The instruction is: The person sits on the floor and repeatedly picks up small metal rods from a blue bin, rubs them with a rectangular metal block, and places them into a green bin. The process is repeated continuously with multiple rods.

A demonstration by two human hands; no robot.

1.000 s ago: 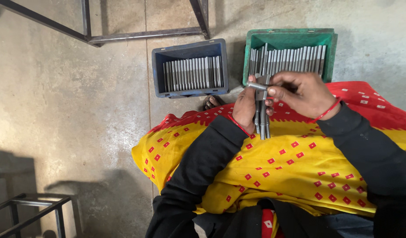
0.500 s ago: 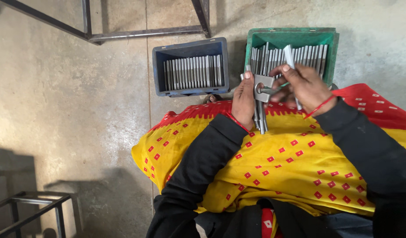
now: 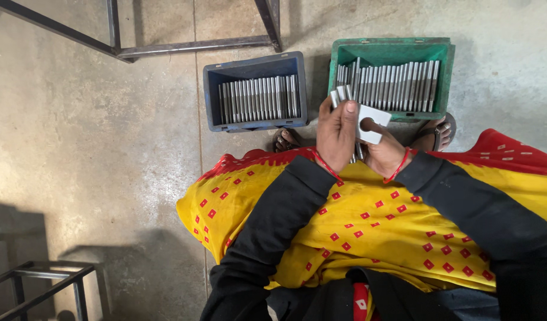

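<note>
Both arms in black sleeves, reaching from lower frame up toward upper centre, elbows bent, forearms converging. Left hand (image 3: pixel 337 132) upper centre of frame, back of hand to camera, fingers curled closed in grip, thumb pointing up. Red thread around left wrist. Right hand (image 3: pixel 385 153) just right of left hand and touching it, slightly lower, fingers curled in pinch, mostly hidden. Red thread around right wrist too. Bare toes visible in upper centre, either side of hands.

Soft even daylight, faint shadows lower left, sharp focus, slight wide-angle distortion.
</note>
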